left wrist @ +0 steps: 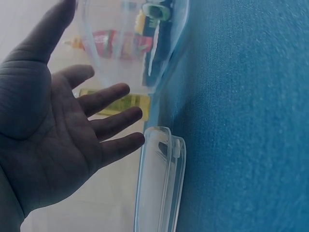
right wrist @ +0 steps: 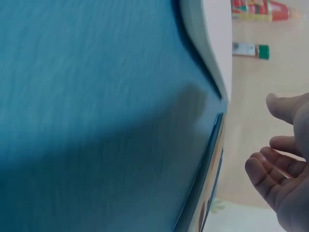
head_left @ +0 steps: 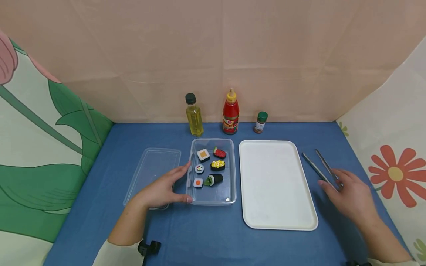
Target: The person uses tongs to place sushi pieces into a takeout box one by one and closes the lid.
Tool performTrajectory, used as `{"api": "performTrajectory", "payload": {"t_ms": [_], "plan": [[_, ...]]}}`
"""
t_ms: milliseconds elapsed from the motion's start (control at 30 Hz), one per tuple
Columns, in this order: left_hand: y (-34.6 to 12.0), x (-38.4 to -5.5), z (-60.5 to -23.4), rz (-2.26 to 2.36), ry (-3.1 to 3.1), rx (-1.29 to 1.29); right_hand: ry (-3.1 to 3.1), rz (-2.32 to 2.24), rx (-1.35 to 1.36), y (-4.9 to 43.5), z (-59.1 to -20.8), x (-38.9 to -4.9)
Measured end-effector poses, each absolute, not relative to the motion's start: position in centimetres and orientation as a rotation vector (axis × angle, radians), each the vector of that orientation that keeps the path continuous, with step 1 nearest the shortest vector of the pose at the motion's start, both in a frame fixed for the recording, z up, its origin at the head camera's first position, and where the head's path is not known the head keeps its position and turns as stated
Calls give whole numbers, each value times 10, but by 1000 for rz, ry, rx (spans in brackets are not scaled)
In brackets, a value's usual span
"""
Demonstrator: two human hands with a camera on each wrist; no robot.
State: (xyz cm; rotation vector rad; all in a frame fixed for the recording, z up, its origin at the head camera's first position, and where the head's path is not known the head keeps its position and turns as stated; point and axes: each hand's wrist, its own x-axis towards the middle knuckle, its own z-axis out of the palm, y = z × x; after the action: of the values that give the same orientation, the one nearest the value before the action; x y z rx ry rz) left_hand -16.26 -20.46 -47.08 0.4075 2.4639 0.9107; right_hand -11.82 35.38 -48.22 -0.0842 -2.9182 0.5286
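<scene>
A clear plastic container (head_left: 213,197) holds several small sushi pieces, among them a yellow-topped one (head_left: 217,165) and a dark roll with green (head_left: 216,179). At its left side is my left hand (head_left: 166,186), fingers spread and thumb apart, with nothing held; the left wrist view shows the palm (left wrist: 53,125) below the container's wall (left wrist: 120,67). My right hand (head_left: 352,195) is over the near end of metal tongs (head_left: 314,167), which lie to the right of a white tray (head_left: 277,184). Its thumb and loosely bent fingers (right wrist: 263,179) stand apart, gripping nothing.
A clear lid (head_left: 156,162) lies left of the container, partly under my left arm. Along the back stand an oil bottle (head_left: 194,120), a red sauce bottle (head_left: 230,116) and a green-capped jar (head_left: 260,123). Blue cloth (head_left: 199,236) covers the table.
</scene>
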Motion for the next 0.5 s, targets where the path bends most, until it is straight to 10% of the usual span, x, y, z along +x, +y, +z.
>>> {"api": "performTrajectory", "payload": {"t_ms": [500], "plan": [[-206,-162,-473,918,2470,414,-2833,657,138,301,-470,-118]]}}
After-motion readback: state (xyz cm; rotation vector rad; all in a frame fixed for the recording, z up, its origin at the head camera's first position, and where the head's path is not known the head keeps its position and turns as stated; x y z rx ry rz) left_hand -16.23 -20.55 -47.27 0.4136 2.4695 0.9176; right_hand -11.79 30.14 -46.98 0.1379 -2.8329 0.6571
